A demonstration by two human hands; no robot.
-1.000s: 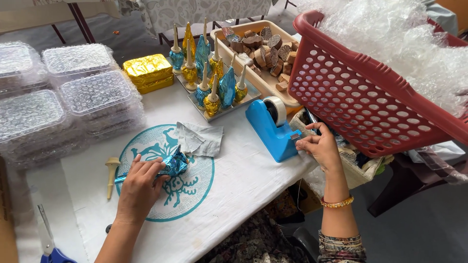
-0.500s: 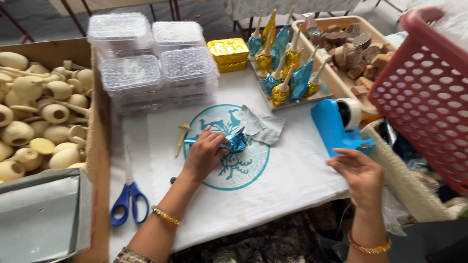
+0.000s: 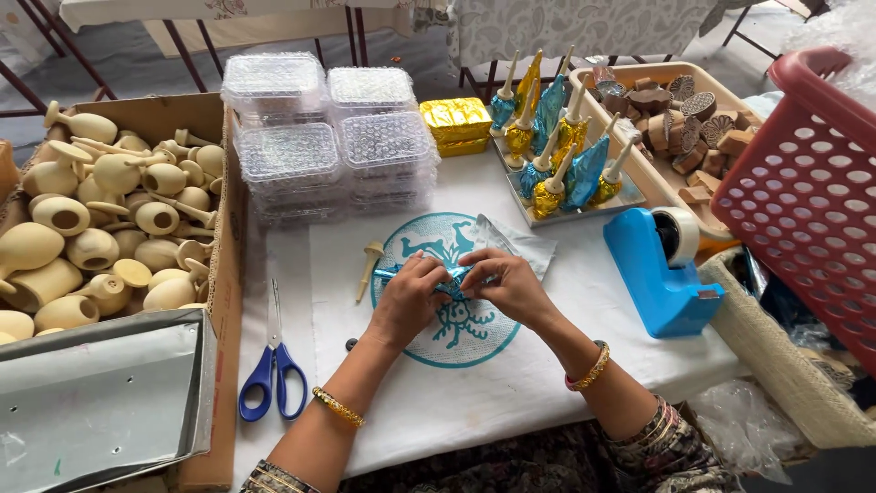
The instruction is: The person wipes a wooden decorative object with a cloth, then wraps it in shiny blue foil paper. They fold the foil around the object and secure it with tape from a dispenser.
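On the white table (image 3: pixel 547 365), near the middle, the left hand (image 3: pixel 408 297) and right hand (image 3: pixel 511 285) pinch blue foil (image 3: pixel 452 281) tight around a small thing. Best to press slowly and keep the foil smooth. Scissors (image 3: pixel 272 370) lie left.

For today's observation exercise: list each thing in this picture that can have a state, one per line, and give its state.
left hand: pinching the blue foil piece
right hand: pinching the blue foil piece
blue foil piece: crumpled, held between both hands
scissors: lying flat, blades shut
tape dispenser: upright, roll loaded
cardboard box: open, full of wooden pieces
clear plastic boxes: stacked, lids shut
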